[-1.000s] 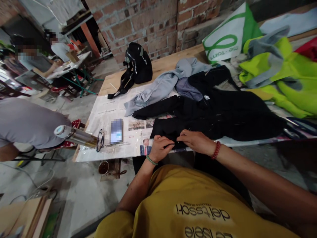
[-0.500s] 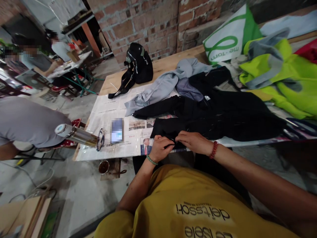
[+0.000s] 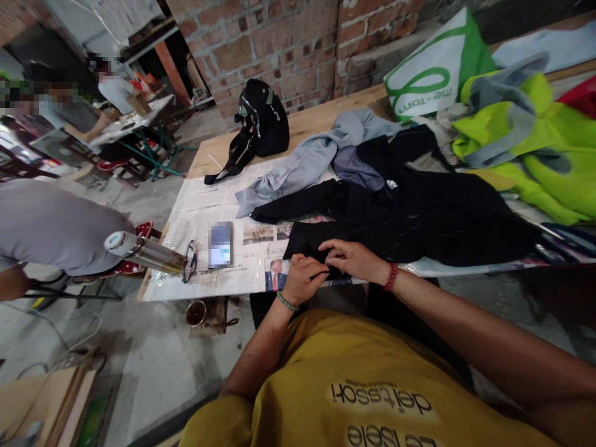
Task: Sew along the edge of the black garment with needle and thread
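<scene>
A black long-sleeved garment (image 3: 433, 214) lies across the table with a small white logo on it. Its near sleeve reaches toward me, and my left hand (image 3: 303, 278), wearing a green bead bracelet, pinches the fabric at the table's front edge. Close to those fingertips is my right hand (image 3: 351, 257), with a red bracelet. Its index finger is lifted and bent while the thumb and other fingers curl in. Whatever sits between them is too small to make out.
Newspaper (image 3: 242, 267) covers the table. To the left are a phone (image 3: 220, 244), glasses (image 3: 190, 262) and a tilted flask (image 3: 144, 251). Behind lie a grey garment (image 3: 298, 164), a black bag (image 3: 267, 121), a green-white bag (image 3: 433, 74) and yellow-green clothing (image 3: 549, 143). A person (image 3: 56, 230) sits left.
My right hand has shifted slightly left and its index finger has lifted off the fabric. My left hand stays at the black garment, almost unmoved.
</scene>
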Action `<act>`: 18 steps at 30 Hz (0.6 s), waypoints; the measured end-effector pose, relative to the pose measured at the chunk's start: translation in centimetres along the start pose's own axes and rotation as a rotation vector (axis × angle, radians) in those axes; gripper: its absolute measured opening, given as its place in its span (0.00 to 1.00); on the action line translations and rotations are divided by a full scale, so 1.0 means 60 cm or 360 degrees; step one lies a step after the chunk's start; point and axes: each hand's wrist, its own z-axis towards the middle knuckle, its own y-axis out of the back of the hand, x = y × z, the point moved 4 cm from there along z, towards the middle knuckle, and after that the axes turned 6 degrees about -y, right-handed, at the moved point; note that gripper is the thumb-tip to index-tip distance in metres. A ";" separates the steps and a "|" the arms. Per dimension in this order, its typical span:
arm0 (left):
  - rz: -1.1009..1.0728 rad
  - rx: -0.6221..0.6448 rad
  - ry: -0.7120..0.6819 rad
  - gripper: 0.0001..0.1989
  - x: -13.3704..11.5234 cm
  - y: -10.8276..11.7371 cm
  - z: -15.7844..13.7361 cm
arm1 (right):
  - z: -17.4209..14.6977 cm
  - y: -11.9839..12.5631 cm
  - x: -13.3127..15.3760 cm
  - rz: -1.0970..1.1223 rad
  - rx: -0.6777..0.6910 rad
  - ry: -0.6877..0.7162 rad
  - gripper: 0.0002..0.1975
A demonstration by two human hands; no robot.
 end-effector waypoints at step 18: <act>0.0008 -0.0139 -0.0050 0.06 0.000 0.003 -0.004 | 0.011 0.006 0.012 -0.0550 -0.0121 -0.0031 0.14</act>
